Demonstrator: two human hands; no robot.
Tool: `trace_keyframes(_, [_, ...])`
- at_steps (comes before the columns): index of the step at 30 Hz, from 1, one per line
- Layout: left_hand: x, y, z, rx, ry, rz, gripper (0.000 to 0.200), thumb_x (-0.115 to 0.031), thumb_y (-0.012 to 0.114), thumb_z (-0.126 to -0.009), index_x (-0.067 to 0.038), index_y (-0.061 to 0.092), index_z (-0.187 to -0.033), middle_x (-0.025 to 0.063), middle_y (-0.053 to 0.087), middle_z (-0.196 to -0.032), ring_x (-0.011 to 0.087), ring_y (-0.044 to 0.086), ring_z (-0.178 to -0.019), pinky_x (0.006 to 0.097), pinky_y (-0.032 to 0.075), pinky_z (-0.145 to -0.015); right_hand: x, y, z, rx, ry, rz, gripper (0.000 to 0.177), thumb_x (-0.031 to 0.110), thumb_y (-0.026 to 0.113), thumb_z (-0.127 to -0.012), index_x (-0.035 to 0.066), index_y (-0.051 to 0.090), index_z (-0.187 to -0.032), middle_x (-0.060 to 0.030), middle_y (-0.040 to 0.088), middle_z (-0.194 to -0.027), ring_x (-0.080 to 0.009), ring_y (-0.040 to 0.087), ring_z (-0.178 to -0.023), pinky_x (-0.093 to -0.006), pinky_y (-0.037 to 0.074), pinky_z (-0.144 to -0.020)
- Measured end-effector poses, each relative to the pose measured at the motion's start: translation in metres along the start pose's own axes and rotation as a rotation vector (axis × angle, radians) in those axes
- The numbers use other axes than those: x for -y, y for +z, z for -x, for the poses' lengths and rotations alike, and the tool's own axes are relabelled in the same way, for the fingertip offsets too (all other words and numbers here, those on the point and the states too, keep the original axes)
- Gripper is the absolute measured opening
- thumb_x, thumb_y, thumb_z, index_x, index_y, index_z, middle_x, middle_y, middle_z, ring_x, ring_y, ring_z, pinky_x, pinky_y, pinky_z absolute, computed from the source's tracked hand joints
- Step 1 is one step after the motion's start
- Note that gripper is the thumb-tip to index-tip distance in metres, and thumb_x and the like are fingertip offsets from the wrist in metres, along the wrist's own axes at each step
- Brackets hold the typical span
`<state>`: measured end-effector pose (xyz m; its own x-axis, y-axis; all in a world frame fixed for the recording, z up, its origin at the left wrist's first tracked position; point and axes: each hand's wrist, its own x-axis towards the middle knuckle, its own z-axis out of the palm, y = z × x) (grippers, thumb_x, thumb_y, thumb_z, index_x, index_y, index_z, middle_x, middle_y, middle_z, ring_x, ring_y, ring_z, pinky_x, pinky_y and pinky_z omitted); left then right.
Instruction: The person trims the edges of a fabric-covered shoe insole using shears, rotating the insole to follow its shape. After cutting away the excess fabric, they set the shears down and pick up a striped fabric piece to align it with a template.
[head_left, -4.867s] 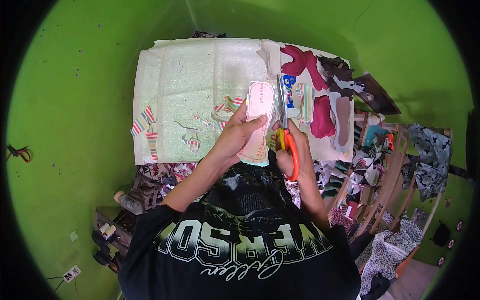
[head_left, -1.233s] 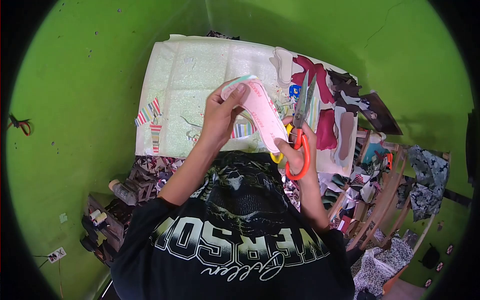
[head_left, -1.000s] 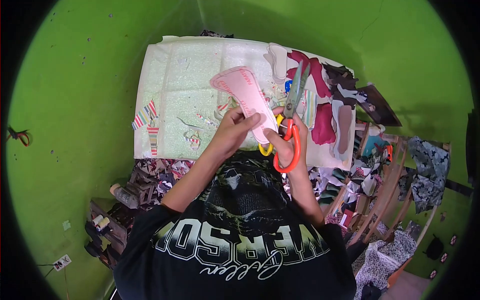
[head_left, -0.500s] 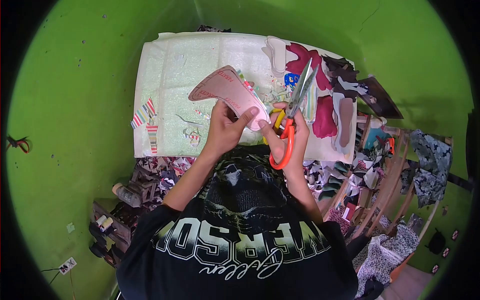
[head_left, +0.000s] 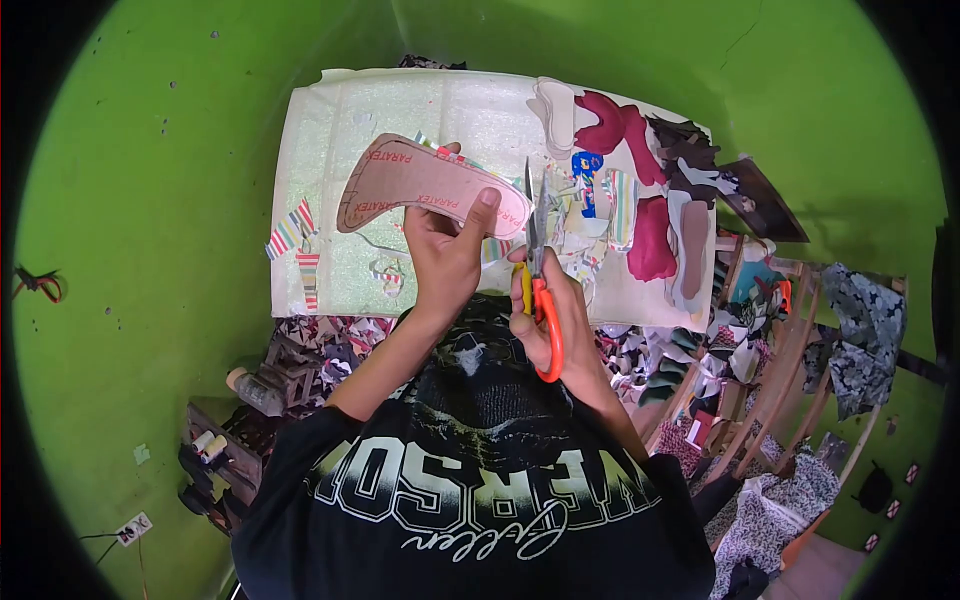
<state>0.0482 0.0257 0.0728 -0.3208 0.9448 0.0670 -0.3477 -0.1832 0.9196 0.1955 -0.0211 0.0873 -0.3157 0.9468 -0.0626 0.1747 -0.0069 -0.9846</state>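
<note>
My left hand (head_left: 448,252) grips a curved, pinkish-tan shoe-upper piece (head_left: 405,180) printed with red "PARATEX" lettering, thumb on top near its right end and fingers underneath. Multicoloured striped fabric (head_left: 432,143) sticks out behind its upper edge. In my right hand (head_left: 560,312) is a pair of scissors (head_left: 537,235) with orange and yellow handles. The blades point away from me, slightly apart, right at the piece's rounded right end. Both hands are over the front part of the white-covered table (head_left: 375,110).
Striped scraps (head_left: 306,280) lie at the table's left. On its right are fabric offcuts (head_left: 578,225), maroon pieces (head_left: 651,240) and pale sole shapes (head_left: 556,115). A wooden rack (head_left: 770,370) with draped cloth stands to the right. A plastic bottle (head_left: 258,392) lies at lower left.
The shoe-upper piece has turned flatter and shifted left in my left hand. My right hand has come down and left, bringing the scissors upright beside the piece's right end.
</note>
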Motion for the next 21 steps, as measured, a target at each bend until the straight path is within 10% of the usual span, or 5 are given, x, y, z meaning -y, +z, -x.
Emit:
trace_keyframes(12, [-0.005,0.001,0.0,-0.001,-0.016,-0.001,0.06,-0.004,0.068,-0.091,0.004,0.035,-0.141,0.0101,0.051,-0.12,0.0154,0.054,-0.107,0.0316,0.047,-0.093,0.001,-0.002,0.004,0.027,0.041,0.036,0.096,0.088,0.044,-0.077,0.0,0.049,-0.115,-0.0022,0.05,-0.063,-0.0102,0.05,-0.049,-0.0261,0.039,-0.047])
trace_keyframes(14, [-0.006,0.002,-0.001,-0.025,0.015,0.014,0.058,-0.005,0.07,-0.09,0.005,0.039,-0.138,0.0096,0.054,-0.117,0.0148,0.055,-0.105,0.0308,0.046,-0.093,-0.008,-0.006,0.007,0.058,0.09,-0.002,0.075,0.063,0.066,-0.084,-0.005,0.05,-0.11,-0.0085,0.05,-0.059,-0.0202,0.053,-0.054,-0.0321,0.042,-0.053])
trace_keyframes(21, [-0.005,-0.005,-0.005,0.01,0.025,0.035,0.055,-0.003,0.073,-0.087,0.007,0.045,-0.134,0.0122,0.057,-0.12,0.0167,0.057,-0.108,0.0323,0.047,-0.094,0.009,-0.016,0.003,0.033,0.071,0.132,0.082,0.049,0.09,-0.063,-0.006,0.046,-0.106,-0.0087,0.054,-0.066,-0.0149,0.054,-0.054,-0.0283,0.046,-0.051])
